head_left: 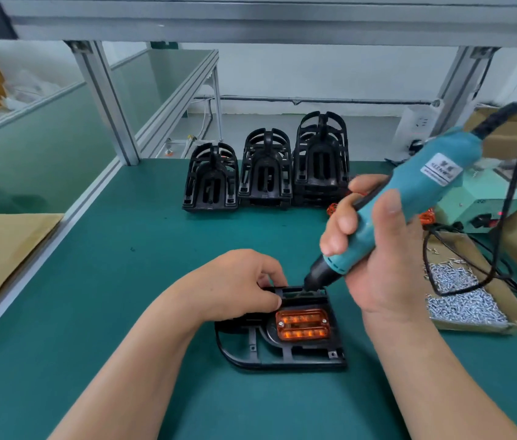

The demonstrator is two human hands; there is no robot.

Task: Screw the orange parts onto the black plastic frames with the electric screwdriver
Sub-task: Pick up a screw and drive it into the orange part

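Screwdriver (415,188) – at black frame (282,360) (1 orange part (303,325))

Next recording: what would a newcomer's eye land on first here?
The teal electric screwdriver gripped in the right hand, centre right, tip angled down at the far edge of the black plastic frame. Then the bright orange part seated in that frame, which the left hand holds at its far left. Three stacks of black frames stand behind, and a heap of screws lies at right.

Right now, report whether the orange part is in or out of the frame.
In: orange part sits within the black frame, screw heads at two corners.
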